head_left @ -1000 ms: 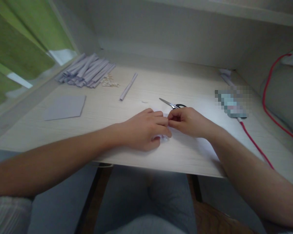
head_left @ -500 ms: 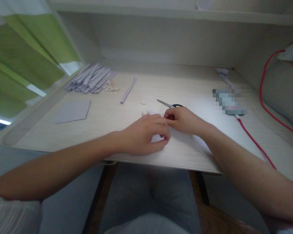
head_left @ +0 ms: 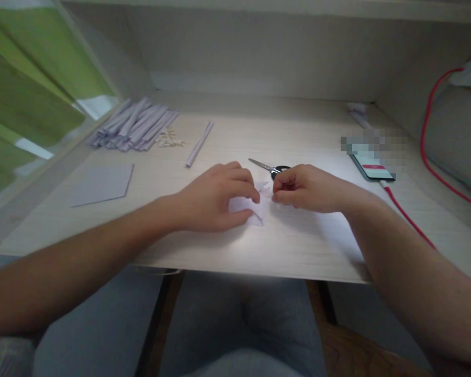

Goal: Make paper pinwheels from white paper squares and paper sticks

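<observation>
A small piece of white paper [head_left: 258, 210] with raised, creased edges lies on the desk between my hands. My left hand [head_left: 215, 201] arches over its left part, thumb and fingers apart, covering some of it. At the paper's right edge, my right hand [head_left: 308, 189] is closed with thumb and fingertips pressed together. Whatever sits in that pinch is too small to make out. Scissors [head_left: 262, 165] with black handles lie just beyond my right hand, which partly hides a handle.
A pile of rolled paper tubes [head_left: 135, 127] lies at the back left beside a small heap of cream ties [head_left: 168, 139]. One paper tube [head_left: 199, 145] lies apart. Flat paper [head_left: 104, 184] rests at left. On the right is a phone [head_left: 371, 163] with a red cable [head_left: 410, 220].
My hands have moved apart, the left one leftward and the right one slightly rightward, so more of the white paper shows between them. The view has shifted a little.
</observation>
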A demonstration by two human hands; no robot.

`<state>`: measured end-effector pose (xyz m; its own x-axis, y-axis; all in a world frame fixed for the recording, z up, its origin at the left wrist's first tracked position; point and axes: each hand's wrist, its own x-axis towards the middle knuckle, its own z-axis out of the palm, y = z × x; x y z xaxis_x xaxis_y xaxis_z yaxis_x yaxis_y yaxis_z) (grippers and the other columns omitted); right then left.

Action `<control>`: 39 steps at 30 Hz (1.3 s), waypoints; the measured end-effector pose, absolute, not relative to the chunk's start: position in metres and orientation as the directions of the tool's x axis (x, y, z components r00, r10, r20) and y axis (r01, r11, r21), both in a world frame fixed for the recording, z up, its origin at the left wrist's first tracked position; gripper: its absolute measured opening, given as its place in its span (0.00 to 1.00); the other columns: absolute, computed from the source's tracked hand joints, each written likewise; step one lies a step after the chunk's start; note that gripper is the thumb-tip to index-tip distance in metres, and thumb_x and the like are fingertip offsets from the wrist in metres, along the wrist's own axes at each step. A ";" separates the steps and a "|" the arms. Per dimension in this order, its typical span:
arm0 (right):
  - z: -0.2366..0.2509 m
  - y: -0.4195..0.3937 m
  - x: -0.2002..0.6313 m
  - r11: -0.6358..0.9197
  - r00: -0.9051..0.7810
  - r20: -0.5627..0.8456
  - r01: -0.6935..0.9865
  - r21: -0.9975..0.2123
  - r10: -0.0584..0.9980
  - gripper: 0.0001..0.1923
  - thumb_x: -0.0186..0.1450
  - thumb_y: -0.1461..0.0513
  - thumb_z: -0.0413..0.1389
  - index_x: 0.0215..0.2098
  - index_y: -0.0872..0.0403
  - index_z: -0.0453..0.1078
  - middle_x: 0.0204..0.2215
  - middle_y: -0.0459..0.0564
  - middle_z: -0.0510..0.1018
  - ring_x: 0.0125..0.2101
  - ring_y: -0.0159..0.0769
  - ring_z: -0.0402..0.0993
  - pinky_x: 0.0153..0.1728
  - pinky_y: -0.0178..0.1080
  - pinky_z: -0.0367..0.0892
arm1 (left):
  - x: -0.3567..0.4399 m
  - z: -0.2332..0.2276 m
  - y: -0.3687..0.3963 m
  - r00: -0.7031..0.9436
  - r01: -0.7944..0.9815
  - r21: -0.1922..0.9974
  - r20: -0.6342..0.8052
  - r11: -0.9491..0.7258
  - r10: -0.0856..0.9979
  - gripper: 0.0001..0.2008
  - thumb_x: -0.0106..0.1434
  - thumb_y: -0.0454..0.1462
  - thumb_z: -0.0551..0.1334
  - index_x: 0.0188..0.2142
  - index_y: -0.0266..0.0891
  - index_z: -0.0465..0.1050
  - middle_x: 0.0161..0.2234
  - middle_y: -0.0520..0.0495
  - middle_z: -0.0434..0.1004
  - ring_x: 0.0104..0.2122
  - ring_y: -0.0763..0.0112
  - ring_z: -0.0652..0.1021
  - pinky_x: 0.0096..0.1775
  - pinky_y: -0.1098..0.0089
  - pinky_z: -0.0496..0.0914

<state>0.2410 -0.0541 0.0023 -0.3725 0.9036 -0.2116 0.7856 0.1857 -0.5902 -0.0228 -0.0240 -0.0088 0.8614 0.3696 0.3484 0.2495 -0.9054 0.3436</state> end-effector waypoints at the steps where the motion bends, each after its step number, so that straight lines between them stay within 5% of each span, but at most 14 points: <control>1: 0.004 -0.054 0.244 0.190 -0.393 -0.245 0.792 -0.580 0.886 0.07 0.63 0.59 0.60 0.28 0.52 0.77 0.21 0.43 0.74 0.23 0.33 0.64 0.26 0.39 0.54 | -0.017 -0.011 -0.026 0.889 0.229 0.335 0.311 -0.914 0.337 0.09 0.65 0.38 0.67 0.44 0.42 0.83 0.44 0.44 0.83 0.46 0.59 0.79 0.51 0.59 0.70; 15: 0.009 -0.057 0.250 0.245 -0.483 -0.316 0.786 -0.568 0.817 0.10 0.64 0.57 0.60 0.25 0.49 0.76 0.21 0.43 0.73 0.24 0.34 0.65 0.26 0.39 0.56 | 0.000 -0.049 -0.021 0.881 0.217 0.351 0.331 -0.911 0.338 0.07 0.70 0.36 0.63 0.41 0.43 0.82 0.41 0.47 0.85 0.43 0.62 0.80 0.46 0.60 0.68; 21: 0.014 -0.061 0.247 0.199 -0.384 -0.122 0.694 -0.692 0.915 0.07 0.63 0.58 0.61 0.28 0.49 0.78 0.22 0.44 0.74 0.25 0.35 0.66 0.26 0.39 0.58 | -0.002 -0.036 -0.026 0.706 0.219 0.631 0.424 -0.744 0.567 0.03 0.67 0.34 0.66 0.36 0.41 0.80 0.35 0.50 0.84 0.38 0.66 0.81 0.45 0.64 0.72; 28: 0.009 -0.061 0.241 0.194 -0.279 0.023 0.605 -0.772 0.960 0.09 0.62 0.62 0.60 0.23 0.50 0.75 0.26 0.47 0.80 0.28 0.40 0.72 0.29 0.42 0.63 | -0.002 -0.017 -0.028 0.521 0.196 0.870 0.299 -0.452 0.800 0.04 0.61 0.34 0.67 0.30 0.40 0.81 0.30 0.52 0.82 0.32 0.70 0.78 0.38 0.66 0.71; 34: 0.003 -0.057 0.240 0.172 -0.210 0.063 0.555 -0.814 0.976 0.08 0.62 0.63 0.61 0.25 0.49 0.77 0.28 0.49 0.82 0.31 0.42 0.75 0.34 0.44 0.66 | -0.006 -0.012 -0.025 0.468 0.175 0.941 0.179 -0.289 0.865 0.06 0.61 0.37 0.67 0.29 0.40 0.81 0.26 0.54 0.80 0.26 0.74 0.73 0.32 0.68 0.68; 39: 0.007 -0.062 0.236 0.165 -0.215 0.064 0.493 -0.854 0.975 0.07 0.65 0.59 0.63 0.28 0.48 0.79 0.27 0.49 0.80 0.30 0.41 0.73 0.33 0.43 0.66 | -0.008 -0.013 -0.026 0.466 0.234 0.897 0.236 -0.376 0.853 0.05 0.62 0.37 0.68 0.30 0.40 0.83 0.28 0.52 0.82 0.30 0.70 0.77 0.34 0.68 0.70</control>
<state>0.2362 -0.0621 0.0073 -0.2146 0.9746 0.0642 0.4933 0.1649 -0.8541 -0.0080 -0.0263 -0.0132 0.4660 0.8528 0.2358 0.2343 -0.3759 0.8966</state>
